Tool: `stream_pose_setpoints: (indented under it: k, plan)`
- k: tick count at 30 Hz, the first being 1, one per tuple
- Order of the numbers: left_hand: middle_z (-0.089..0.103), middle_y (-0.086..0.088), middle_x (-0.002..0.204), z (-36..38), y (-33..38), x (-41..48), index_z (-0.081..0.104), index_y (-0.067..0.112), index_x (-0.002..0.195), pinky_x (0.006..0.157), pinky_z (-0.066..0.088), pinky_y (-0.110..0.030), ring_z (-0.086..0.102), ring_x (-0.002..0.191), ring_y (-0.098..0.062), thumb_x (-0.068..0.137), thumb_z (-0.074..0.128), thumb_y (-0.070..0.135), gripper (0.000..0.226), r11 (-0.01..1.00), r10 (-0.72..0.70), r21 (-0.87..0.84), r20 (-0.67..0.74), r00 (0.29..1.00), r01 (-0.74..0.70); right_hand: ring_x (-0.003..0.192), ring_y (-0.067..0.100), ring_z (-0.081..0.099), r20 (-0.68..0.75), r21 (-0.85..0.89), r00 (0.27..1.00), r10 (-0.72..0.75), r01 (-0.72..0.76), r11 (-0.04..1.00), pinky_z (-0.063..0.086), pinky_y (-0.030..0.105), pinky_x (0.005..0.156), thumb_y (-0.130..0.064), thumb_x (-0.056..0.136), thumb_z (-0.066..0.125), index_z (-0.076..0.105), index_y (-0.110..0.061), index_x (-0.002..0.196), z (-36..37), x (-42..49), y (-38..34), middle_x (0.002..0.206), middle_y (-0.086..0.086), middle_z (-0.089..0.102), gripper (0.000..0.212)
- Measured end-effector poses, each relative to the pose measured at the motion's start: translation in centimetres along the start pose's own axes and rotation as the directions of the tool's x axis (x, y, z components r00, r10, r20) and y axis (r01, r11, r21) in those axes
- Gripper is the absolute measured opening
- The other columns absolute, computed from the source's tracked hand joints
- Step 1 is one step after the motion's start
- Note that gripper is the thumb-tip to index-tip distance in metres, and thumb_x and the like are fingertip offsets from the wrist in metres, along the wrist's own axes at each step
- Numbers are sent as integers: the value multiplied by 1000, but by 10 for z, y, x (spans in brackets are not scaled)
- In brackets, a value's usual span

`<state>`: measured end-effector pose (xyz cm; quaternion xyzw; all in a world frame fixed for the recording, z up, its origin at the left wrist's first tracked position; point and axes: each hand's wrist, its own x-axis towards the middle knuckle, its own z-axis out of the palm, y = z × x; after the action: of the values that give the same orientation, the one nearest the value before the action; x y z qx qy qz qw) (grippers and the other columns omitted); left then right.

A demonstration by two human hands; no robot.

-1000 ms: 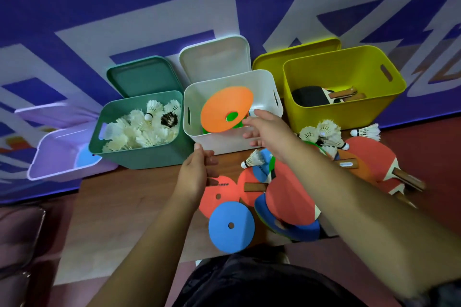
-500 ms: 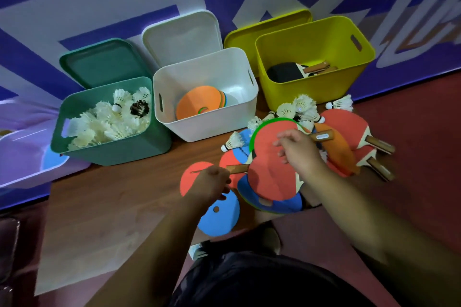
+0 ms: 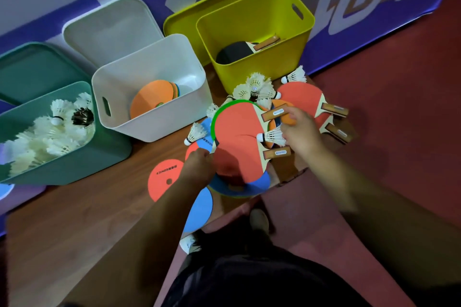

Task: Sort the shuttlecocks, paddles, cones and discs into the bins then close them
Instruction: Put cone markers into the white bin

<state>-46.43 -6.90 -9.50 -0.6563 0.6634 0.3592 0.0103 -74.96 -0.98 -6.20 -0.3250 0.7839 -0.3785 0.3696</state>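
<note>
Inside green bin point(image 3: 74, 164) shuttlecocks point(image 3: 50, 132), white bin point(image 3: 162, 119) discs point(image 3: 149, 99)

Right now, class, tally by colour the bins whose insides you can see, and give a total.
green bin: 1
white bin: 1
yellow bin: 1
total: 3
</note>
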Motion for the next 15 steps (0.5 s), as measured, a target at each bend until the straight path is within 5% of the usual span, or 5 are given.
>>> stream_pose_setpoints:
  k: [3,8,11,15]
  plan:
    - [57,-3,80,6,-8,6,56,13,83,53,30,-31,54,74,-26,89,63,21,12,994,11,105,19,1000,-13,121,27,62,26,-117,999,-31,33,993,52,34,95,-9,90,58,64,-33,136,-2,4,2,135,5,61,52]
    - [61,-16,112,15,-13,17,64,8,112,78,46,-39,61,100,-38,90,62,21,25,958,33,286,10,999,-34,113,29,63,97,-298,995,-28,56,953,54,39,87,-21,88,68,44,-36,151,0,1,11,138,6,57,69]
    - [57,-17,126,18,-14,25,60,11,125,92,47,-46,55,116,-40,92,59,29,37,902,1,432,6,1000,-3,95,24,65,127,-302,990,-57,94,949,48,33,67,-16,89,65,50,-35,146,4,-2,15,114,0,67,62]
    - [53,-13,136,22,-13,25,54,16,137,103,44,-49,44,129,-37,97,57,29,42,868,-33,495,-10,999,34,95,22,66,106,-277,992,-65,92,956,55,36,78,-14,94,62,64,-25,131,10,-8,21,114,0,71,39]
